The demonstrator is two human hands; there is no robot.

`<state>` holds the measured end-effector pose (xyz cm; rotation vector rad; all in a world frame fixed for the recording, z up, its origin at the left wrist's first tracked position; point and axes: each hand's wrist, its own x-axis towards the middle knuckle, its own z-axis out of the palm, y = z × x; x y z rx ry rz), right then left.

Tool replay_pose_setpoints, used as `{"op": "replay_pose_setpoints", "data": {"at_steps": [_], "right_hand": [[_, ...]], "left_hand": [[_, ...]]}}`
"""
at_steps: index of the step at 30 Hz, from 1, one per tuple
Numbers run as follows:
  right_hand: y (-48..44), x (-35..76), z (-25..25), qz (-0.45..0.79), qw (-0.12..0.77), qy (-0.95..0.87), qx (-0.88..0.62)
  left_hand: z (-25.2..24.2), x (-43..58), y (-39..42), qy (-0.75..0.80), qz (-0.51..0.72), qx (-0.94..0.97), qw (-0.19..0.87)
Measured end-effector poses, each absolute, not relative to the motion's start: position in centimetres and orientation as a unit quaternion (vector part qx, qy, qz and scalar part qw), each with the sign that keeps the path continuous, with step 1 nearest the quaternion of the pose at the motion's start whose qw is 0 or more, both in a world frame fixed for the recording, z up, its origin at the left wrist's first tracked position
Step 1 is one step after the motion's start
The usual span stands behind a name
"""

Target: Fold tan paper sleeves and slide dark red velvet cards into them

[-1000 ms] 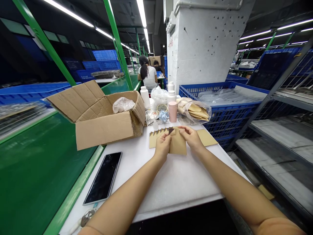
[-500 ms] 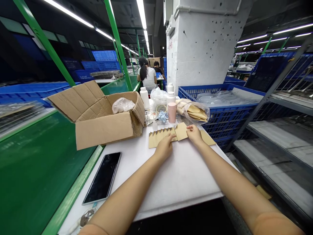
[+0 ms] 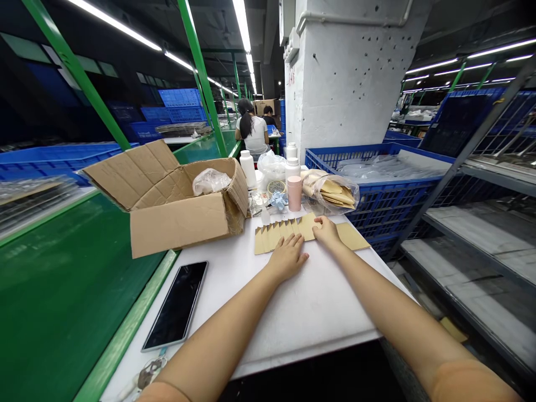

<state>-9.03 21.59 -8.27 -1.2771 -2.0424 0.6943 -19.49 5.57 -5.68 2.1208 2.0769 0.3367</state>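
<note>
A row of overlapping tan kraft paper envelopes (image 3: 264,240) lies on the white table, with small dark notches along its far edge. My left hand (image 3: 288,258) rests palm down at the row's near edge, fingers spread and holding nothing. At the row's right end, my right hand (image 3: 327,231) pinches the edge of the last kraft paper envelope (image 3: 308,224), thumb and forefinger together. More flat tan paper (image 3: 354,237) lies just right of that hand, partly covered by it.
An open cardboard box (image 3: 180,226) stands left, a phone (image 3: 176,304) nearer me. Behind the row are a pink bottle (image 3: 294,194), white bottles and a plastic bag of kraft envelopes (image 3: 333,190). A blue crate (image 3: 368,204) and metal shelving (image 3: 469,223) border the right side.
The last envelope has shifted left against the row, my right hand moving with it. My left hand has drawn slightly nearer me and spread its fingers.
</note>
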Motion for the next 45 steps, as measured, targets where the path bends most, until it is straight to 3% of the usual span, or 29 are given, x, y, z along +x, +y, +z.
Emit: {"op": "replay_pose_setpoints", "data": {"at_steps": [8, 32, 38, 45], "right_hand": [[20.6, -8.8, -8.1, 0.211, 0.266, -0.812, -0.474], [19.8, -9.3, -7.8, 0.177, 0.259, -0.836, -0.45], [17.5, -8.8, -6.1, 0.074, 0.231, -0.885, -0.398], [16.0, -9.0, -5.3, 0.058, 0.157, -0.928, -0.332]], "left_hand": [[-5.5, -19.8, 5.6, 0.689, 0.107, 0.712, 0.083], [-5.4, -19.9, 5.3, 0.682, 0.108, 0.719, 0.077], [-5.2, -19.3, 5.3, 0.684, 0.121, 0.715, 0.081], [-1.5, -22.8, 4.3, 0.811, 0.237, 0.52, 0.121]]}}
